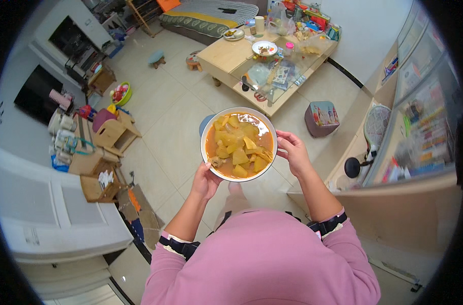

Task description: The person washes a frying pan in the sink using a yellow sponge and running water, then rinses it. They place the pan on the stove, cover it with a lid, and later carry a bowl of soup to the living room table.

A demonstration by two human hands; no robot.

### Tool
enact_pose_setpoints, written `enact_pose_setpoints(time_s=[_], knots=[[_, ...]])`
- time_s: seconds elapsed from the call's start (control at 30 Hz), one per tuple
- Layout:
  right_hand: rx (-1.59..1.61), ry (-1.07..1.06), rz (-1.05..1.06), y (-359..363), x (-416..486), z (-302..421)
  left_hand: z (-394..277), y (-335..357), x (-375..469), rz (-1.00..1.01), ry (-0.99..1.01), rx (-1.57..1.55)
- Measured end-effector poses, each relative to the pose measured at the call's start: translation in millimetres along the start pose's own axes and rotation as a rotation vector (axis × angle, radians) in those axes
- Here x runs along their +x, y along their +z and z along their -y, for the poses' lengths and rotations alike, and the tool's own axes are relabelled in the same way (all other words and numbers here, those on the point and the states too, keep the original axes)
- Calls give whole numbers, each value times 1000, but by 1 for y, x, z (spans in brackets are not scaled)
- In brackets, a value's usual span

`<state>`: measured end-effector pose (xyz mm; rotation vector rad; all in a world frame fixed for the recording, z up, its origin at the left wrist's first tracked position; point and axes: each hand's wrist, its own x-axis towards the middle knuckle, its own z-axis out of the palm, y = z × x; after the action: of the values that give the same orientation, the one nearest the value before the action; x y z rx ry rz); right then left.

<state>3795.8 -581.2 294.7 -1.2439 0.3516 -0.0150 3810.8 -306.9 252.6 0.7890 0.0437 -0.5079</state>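
A round white bowl with a dark rim [239,180] is held up in front of me at the middle of the view. It holds a reddish-orange broth with chunks of a pale green-yellow vegetable [240,156]. My left hand [206,182] grips its lower left edge, the thumb on the rim. My right hand [293,151] holds its right side, thumb at the rim and fingers against the outer wall. The bowl looks about level. Below it, part of my leg and foot shows above the tiled floor [163,141].
Ahead stands a low wooden table [220,57] with a glass top section, a white plate [265,43] and clutter. A square stool [322,119] is right of it; two small stools [156,58] [193,61] stand left. A glass-fronted cabinet [411,110] lines the right, wooden children's furniture [111,129] the left.
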Motion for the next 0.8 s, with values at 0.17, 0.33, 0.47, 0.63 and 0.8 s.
enact_pose_setpoints(time_s=[0.17,0.33,0.47,0.63,0.8], knots=[[-4,14,-129,32,138,27,-74,-14,152,57,-37,62],[14,11,-153,39,273,56,-118,-22,297,97,-92,45],[1,64,-134,30,386,70,-127,-31,407,79,-72,16],[-101,167,-100,22,536,99,-144,-39,548,28,-69,-65],[-93,214,-118,15,675,94,-152,-68,685,29,-86,-85]])
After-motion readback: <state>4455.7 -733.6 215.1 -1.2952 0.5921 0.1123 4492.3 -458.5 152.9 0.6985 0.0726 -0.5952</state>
